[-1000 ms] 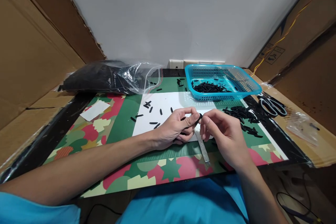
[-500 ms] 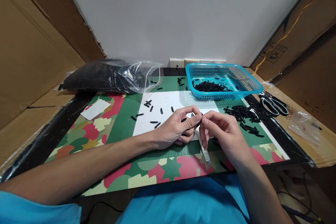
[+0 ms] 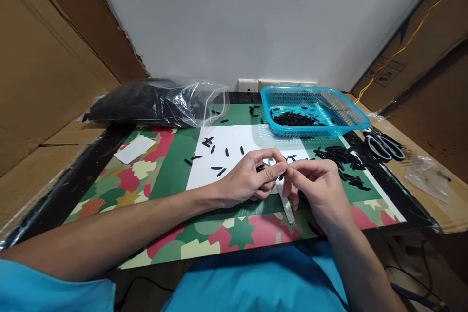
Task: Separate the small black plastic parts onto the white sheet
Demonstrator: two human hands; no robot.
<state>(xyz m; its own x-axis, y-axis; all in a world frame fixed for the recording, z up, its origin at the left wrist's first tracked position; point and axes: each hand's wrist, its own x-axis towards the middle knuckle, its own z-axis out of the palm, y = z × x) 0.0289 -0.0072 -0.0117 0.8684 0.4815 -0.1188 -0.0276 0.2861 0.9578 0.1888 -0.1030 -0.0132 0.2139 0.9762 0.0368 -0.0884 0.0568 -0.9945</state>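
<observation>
Black piece [image 3: 282, 176] pinched at the fingertips, above a patterned mat

Small and dark, the black piece is at the left hand [image 3: 258, 178], over the front of a white sheet [image 3: 197, 175]. The left hand is closed on it, thumb against forefinger, the other fingers curled. The thumb and forefinger of the right hand [image 3: 316, 187] are also pressed together, meeting it; whatever lies between them is hidden. Another dark piece shows within the left hand's finger loop, but whether it is held cannot be told.

Beneath the hands lies a narrow silvery strip [image 3: 287, 208]. Loose pieces [image 3: 226, 152] are scattered over the sheet, and a pile [image 3: 340, 156] sits on the right of the green, red and cream mat [image 3: 241, 234].

At the back right, a blue openwork basket [image 3: 307, 132] holds a heap of similar pieces. A clear zip bag [image 3: 146, 105], bulging with dark contents, lies at the back left. Scissors [image 3: 382, 145] and a small clear bag [image 3: 426, 175] lie on cardboard at the right. The carton [image 3: 417, 78] behind bears printed symbols, too small to read.
</observation>
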